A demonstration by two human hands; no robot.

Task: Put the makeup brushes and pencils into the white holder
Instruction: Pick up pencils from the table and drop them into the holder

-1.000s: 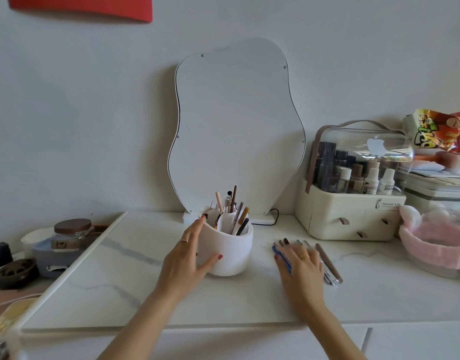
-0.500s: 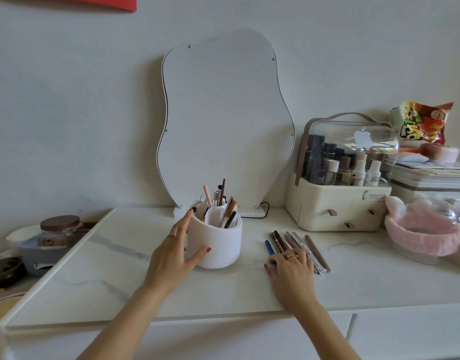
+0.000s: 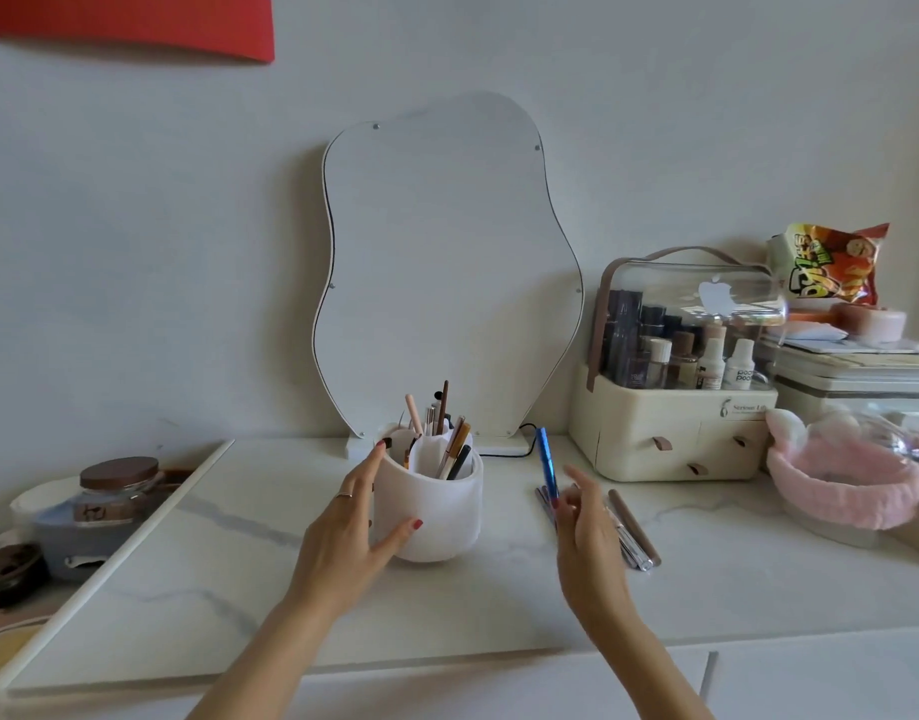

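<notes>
Blue pencil (image 3: 545,462), nearly upright just right of frame centre, pinched at its lower end in the grip of the right hand (image 3: 584,532), tip raised above the worktop (image 3: 239,563). Directly below and right of that hand, remaining brushes and pencils (image 3: 629,532) lying flat in a loose bundle. Left of centre, white holder (image 3: 436,517) standing upright with several brushes and pencils already inside; left hand (image 3: 348,537) cupped against its left wall, thumb across the front, grip closed lightly around it. Behind, wavy mirror (image 3: 447,272) leaning on the wall; at right, cosmetics organiser (image 3: 675,433).
</notes>
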